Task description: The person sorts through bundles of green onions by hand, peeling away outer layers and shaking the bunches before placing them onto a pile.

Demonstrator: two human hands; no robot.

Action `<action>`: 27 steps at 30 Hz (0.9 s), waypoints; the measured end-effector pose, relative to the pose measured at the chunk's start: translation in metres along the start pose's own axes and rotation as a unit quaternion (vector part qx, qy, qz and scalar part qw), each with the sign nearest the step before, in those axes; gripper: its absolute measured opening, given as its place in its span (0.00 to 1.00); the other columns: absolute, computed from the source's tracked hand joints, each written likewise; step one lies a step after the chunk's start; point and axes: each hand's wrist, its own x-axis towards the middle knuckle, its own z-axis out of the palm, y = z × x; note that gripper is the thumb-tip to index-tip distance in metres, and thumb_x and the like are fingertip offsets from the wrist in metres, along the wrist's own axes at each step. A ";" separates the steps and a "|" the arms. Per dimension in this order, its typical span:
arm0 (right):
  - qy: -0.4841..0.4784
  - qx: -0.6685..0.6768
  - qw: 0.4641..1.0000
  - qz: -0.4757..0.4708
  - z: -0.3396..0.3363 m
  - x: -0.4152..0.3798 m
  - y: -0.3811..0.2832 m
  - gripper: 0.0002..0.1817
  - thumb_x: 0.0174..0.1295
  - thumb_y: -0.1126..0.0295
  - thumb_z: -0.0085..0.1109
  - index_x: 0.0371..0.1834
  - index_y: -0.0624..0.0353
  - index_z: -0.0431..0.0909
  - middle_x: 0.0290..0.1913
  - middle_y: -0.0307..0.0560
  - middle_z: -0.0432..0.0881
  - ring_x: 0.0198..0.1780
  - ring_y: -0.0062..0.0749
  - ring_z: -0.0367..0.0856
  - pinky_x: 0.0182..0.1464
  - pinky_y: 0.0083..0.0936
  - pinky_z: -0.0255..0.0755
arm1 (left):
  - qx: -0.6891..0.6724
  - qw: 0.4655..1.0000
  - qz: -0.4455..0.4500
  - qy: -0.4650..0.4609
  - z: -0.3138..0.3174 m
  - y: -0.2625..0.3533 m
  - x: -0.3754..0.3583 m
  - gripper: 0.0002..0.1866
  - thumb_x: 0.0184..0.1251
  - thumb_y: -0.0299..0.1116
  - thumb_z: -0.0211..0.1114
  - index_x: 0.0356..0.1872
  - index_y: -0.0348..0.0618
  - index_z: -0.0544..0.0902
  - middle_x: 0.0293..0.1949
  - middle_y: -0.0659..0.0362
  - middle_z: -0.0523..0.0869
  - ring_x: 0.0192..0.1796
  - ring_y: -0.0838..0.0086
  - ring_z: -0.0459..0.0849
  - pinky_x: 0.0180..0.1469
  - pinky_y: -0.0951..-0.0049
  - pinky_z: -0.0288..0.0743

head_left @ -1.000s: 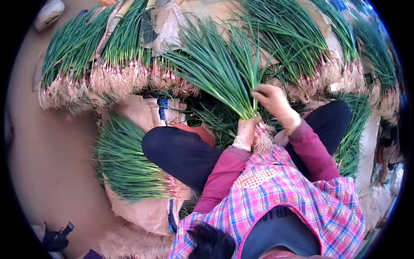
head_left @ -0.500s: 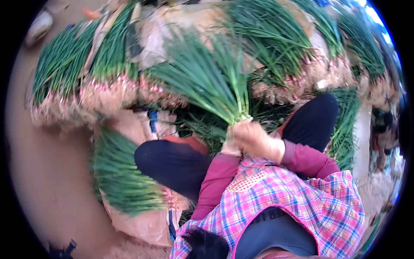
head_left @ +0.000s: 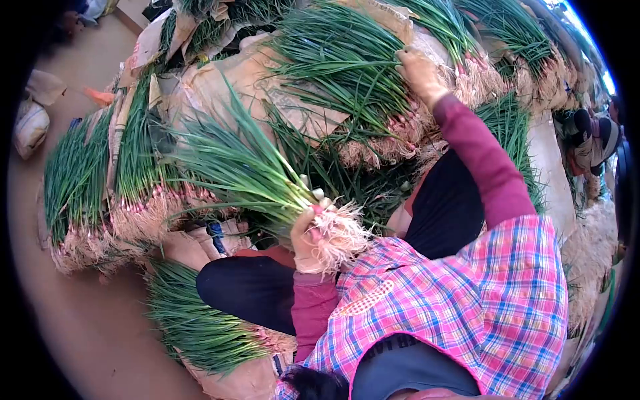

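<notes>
My left hand (head_left: 305,241), in a pale glove, is wrapped round a bunch of green onions (head_left: 257,175) near the roots. The leaves fan out to the upper left, and pale roots hang over my wrist. Stretched forward, my right hand (head_left: 423,75) is at the right edge of a large pile of green onions (head_left: 343,50). Its fingers are curled in against the leaves, closed on some of them; the fingertips are partly hidden.
More green onions (head_left: 143,147) lie in rows at the left, with another stack (head_left: 193,317) by my left knee. Loose leaves (head_left: 367,190) lie between my legs. Brown paper (head_left: 227,83) lies beyond them. Part of another person (head_left: 593,143) shows at the far right.
Both hands were together on the bunch. My right hand has let go and moved forward to the pile; my left hand has moved left with the bunch, now tilted with its roots showing.
</notes>
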 end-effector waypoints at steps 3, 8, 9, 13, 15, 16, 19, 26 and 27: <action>-0.095 -0.078 0.992 -0.016 0.038 0.017 0.012 0.07 0.58 0.70 0.60 0.40 0.53 0.80 0.36 0.48 0.82 0.42 0.47 0.83 0.44 0.39 0.76 | -0.047 0.999 -0.022 -0.014 -0.022 -0.013 0.015 0.29 0.55 0.23 0.65 0.61 0.38 0.71 0.45 0.56 0.79 0.44 0.70 0.78 0.50 0.68 0.76; -0.331 0.302 0.885 0.129 -0.007 -0.016 -0.060 0.10 0.51 0.72 0.69 0.34 0.55 0.76 0.27 0.40 0.79 0.32 0.31 0.81 0.33 0.31 0.76 | -0.004 0.998 -0.024 0.053 -0.019 -0.024 0.021 0.20 0.58 0.16 0.57 0.53 0.36 0.73 0.53 0.48 0.81 0.62 0.57 0.77 0.66 0.59 0.70; -0.375 0.454 0.775 0.229 -0.025 -0.036 -0.087 0.10 0.53 0.73 0.69 0.33 0.54 0.75 0.25 0.38 0.77 0.27 0.26 0.78 0.28 0.26 0.72 | 0.002 0.997 -0.043 0.057 -0.018 -0.027 0.024 0.20 0.59 0.16 0.57 0.54 0.36 0.73 0.56 0.46 0.79 0.64 0.57 0.76 0.68 0.58 0.68; -0.347 0.707 0.488 0.378 -0.040 -0.122 -0.185 0.08 0.59 0.73 0.65 0.32 0.53 0.73 0.22 0.33 0.74 0.17 0.16 0.70 0.17 0.15 0.63 | 0.043 0.989 -0.096 0.107 -0.035 -0.053 0.034 0.19 0.60 0.17 0.56 0.54 0.36 0.74 0.55 0.43 0.80 0.61 0.55 0.78 0.64 0.58 0.73; -0.301 0.683 0.536 0.395 -0.040 -0.141 -0.211 0.09 0.61 0.73 0.64 0.33 0.53 0.71 0.23 0.34 0.73 0.19 0.18 0.71 0.19 0.18 0.68 | 0.190 0.959 -0.122 0.171 -0.039 -0.053 0.030 0.11 0.60 0.21 0.60 0.44 0.32 0.80 0.36 0.51 0.85 0.34 0.67 0.85 0.41 0.70 0.82; -0.296 0.684 0.530 0.405 -0.040 -0.146 -0.211 0.09 0.61 0.73 0.64 0.33 0.53 0.71 0.23 0.34 0.73 0.19 0.18 0.71 0.19 0.18 0.68 | 0.197 0.956 -0.132 0.175 -0.041 -0.049 0.027 0.11 0.60 0.21 0.60 0.44 0.32 0.80 0.36 0.51 0.85 0.34 0.67 0.85 0.41 0.70 0.82; -0.231 0.790 0.289 0.488 -0.034 -0.148 -0.204 0.08 0.63 0.72 0.63 0.35 0.55 0.70 0.26 0.37 0.74 0.23 0.20 0.72 0.22 0.20 0.70 | 0.139 0.972 -0.124 0.144 -0.035 -0.037 0.028 0.11 0.58 0.23 0.62 0.42 0.32 0.81 0.36 0.51 0.85 0.33 0.66 0.84 0.42 0.70 0.81; -0.144 0.831 0.318 0.434 -0.010 -0.125 -0.184 0.17 0.66 0.73 0.58 0.57 0.58 0.69 0.28 0.33 0.75 0.24 0.12 0.71 0.24 0.08 0.67 | 0.006 0.995 -0.087 0.055 0.004 -0.025 0.009 0.16 0.56 0.23 0.61 0.48 0.39 0.76 0.45 0.50 0.81 0.46 0.63 0.79 0.52 0.65 0.76; -0.220 0.866 0.282 0.349 -0.019 -0.120 -0.190 0.20 0.67 0.72 0.57 0.61 0.59 0.67 0.28 0.33 0.75 0.23 0.12 0.71 0.24 0.08 0.67 | 0.025 0.994 -0.075 0.070 -0.001 -0.024 0.008 0.17 0.57 0.26 0.62 0.49 0.37 0.76 0.44 0.50 0.82 0.45 0.62 0.80 0.50 0.64 0.78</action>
